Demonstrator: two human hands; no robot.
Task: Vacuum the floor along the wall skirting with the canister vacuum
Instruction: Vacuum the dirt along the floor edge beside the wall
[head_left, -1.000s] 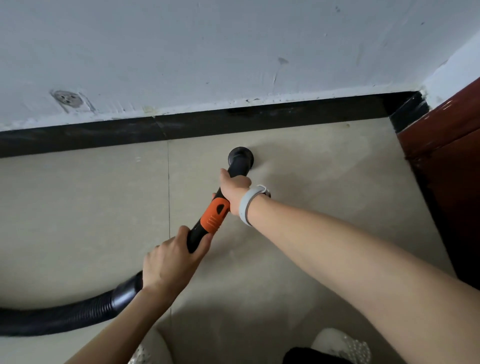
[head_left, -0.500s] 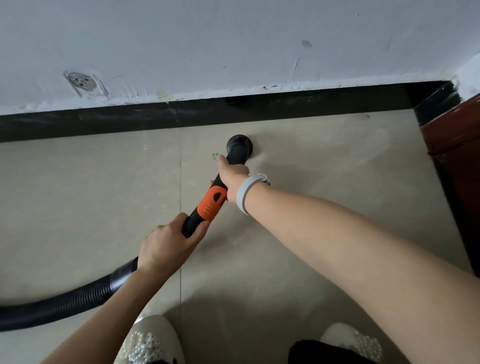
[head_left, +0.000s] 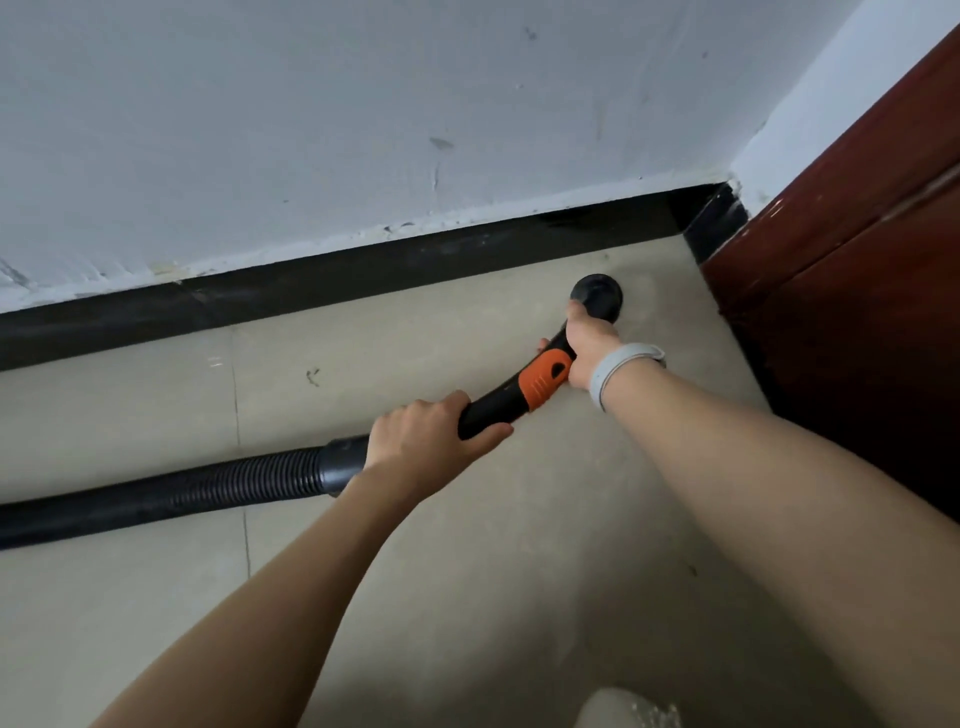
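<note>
Vacuum nozzle (head_left: 597, 295) working the floor (head_left: 130, 415) near the corner, just short of the black skirting (head_left: 363, 270).

Right hand (head_left: 589, 340) is gripping the black wand (head_left: 498, 402) just behind the nozzle, fingers wrapped round it above the orange collar (head_left: 545, 379); left hand (head_left: 421, 436) is holding the wand lower down, fingers curled over it where it is joining the ribbed hose (head_left: 182, 488). The nozzle is sitting on the tile, apart from the skirting and close to the dark red door panel (head_left: 857, 312). Risks as judged: the strip of floor against the skirting is being missed while the nozzle is tracking off the wall; the nozzle is likely to knock the door panel or the corner trim if pushed further right; the hose, trailing left along the floor, may be dragging and pulling the wand off line. A small dark mark (head_left: 312, 376) on the tile lies well apart from the nozzle.
</note>
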